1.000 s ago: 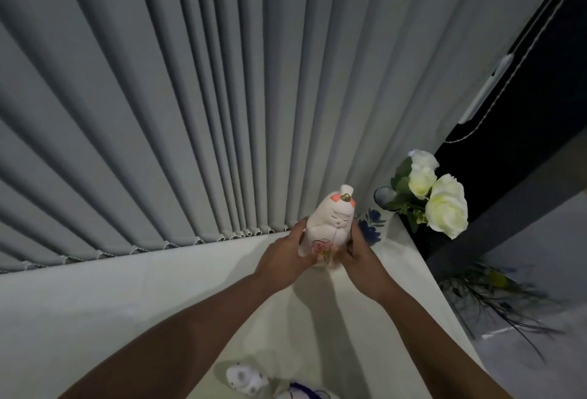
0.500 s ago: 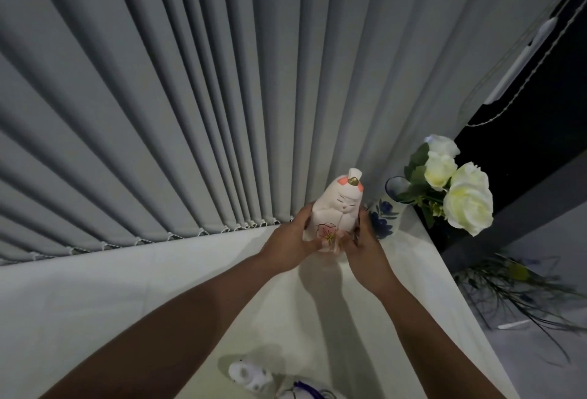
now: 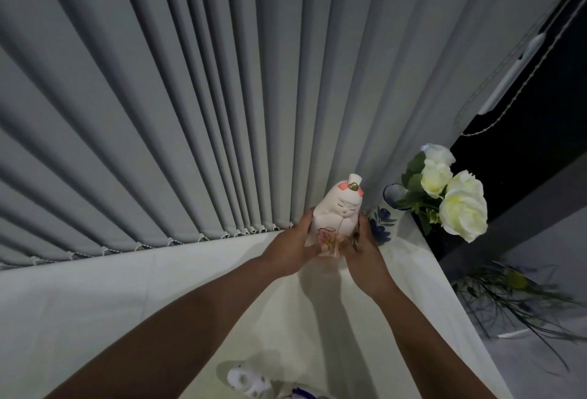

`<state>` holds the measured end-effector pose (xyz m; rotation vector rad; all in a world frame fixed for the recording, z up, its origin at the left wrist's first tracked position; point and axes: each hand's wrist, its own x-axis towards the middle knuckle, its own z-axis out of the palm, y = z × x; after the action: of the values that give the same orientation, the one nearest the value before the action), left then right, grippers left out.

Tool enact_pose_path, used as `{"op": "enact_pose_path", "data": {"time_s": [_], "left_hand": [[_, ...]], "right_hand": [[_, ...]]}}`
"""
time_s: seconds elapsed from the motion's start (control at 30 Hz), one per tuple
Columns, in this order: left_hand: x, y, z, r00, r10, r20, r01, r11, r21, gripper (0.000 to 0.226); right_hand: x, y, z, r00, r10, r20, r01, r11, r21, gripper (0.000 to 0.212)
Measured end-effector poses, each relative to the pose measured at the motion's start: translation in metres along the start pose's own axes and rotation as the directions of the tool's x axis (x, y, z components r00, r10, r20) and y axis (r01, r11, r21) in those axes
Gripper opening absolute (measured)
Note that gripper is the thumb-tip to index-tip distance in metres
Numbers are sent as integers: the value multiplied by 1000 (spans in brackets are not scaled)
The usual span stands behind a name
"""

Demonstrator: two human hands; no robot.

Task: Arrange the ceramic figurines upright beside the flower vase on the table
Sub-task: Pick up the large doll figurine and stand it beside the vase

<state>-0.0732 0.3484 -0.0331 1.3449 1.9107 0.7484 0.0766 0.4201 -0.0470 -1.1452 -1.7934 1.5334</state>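
A pale pink ceramic figurine [image 3: 337, 210] with a painted flower and a small white cap stands upright at the far right of the white table [image 3: 127, 297]. My left hand [image 3: 290, 249] grips its left side and my right hand [image 3: 362, 249] its right side, near the base. Just right of it is the white vase with blue flowers [image 3: 382, 223], holding white roses [image 3: 457, 204]. Another white figurine [image 3: 249, 381] lies at the near edge of the view, with a blue-marked piece beside it, partly cut off.
Grey vertical blinds [image 3: 190, 112] hang right behind the table's far edge. The table's right edge runs close to the vase. Beyond it, lower down, lie dark plant stems [image 3: 514, 297] on a grey floor. A blind cord [image 3: 508, 80] hangs at the upper right.
Both hands carried the pink figurine a little farther from me and to the right, closer to the vase. The figurine stayed upright.
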Motion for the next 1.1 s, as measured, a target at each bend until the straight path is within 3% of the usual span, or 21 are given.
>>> {"op": "enact_pose_path", "data": {"time_s": [0.37, 0.63, 0.87, 1.1], "left_hand": [[-39, -2, 8, 992, -112, 57, 90, 947, 307, 77], [-93, 11, -1, 989, -123, 78, 74, 889, 452, 69], [-148, 19, 11, 993, -18, 114, -39, 877, 479, 66], [-187, 20, 33, 982, 116, 148, -174, 863, 474, 61]], "right_hand": [[-24, -3, -2, 991, 133, -16, -133, 975, -179, 52], [-80, -12, 1, 997, 73, 23, -60, 934, -352, 54], [-138, -18, -7, 992, 125, -6, -110, 848, -518, 55], [-205, -9, -13, 987, 125, -98, -159, 804, -572, 50]]}}
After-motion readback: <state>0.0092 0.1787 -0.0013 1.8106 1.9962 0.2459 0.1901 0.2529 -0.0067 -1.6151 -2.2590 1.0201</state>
